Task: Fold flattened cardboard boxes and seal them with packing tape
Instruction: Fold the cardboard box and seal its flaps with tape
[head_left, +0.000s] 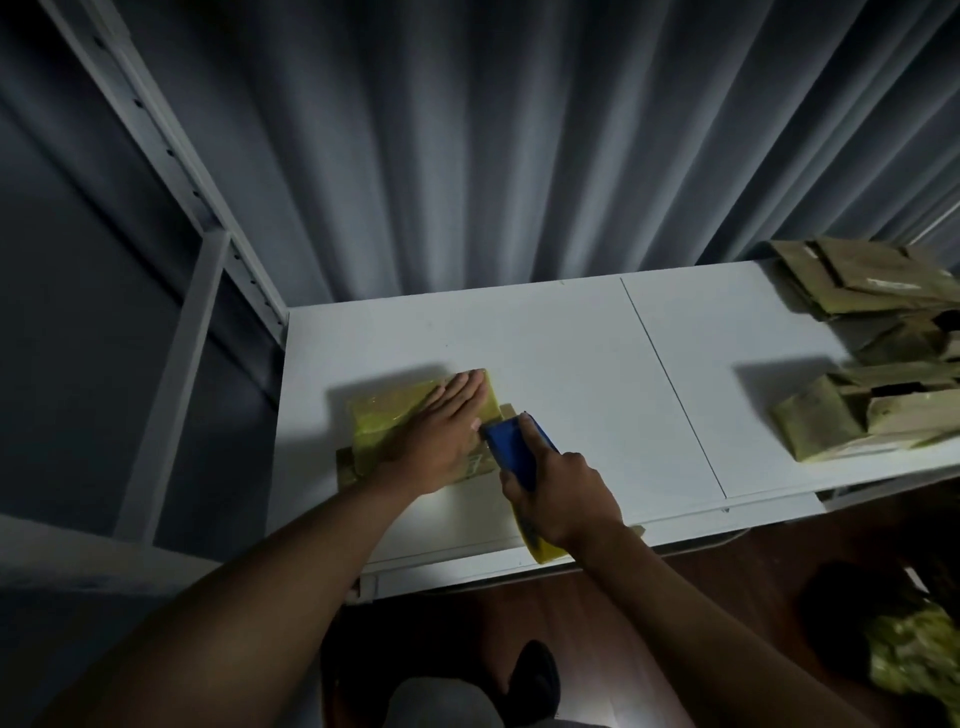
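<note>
A small cardboard box (384, 421) covered in shiny yellow tape lies on the white table (571, 364) near its left front. My left hand (441, 431) rests flat on top of it, fingers stretched out, pressing down. My right hand (558, 499) grips a blue tape dispenser (511, 447) at the box's right edge. A yellow roll of tape (540, 548) shows under that hand, near the table's front edge.
A pile of flattened and folded cardboard boxes (872, 364) fills the table's right end. Grey curtains (519, 156) hang behind the table. A white metal rack (171, 260) stands to the left. Yellowish crumpled material (914, 654) lies on the dark floor at the lower right.
</note>
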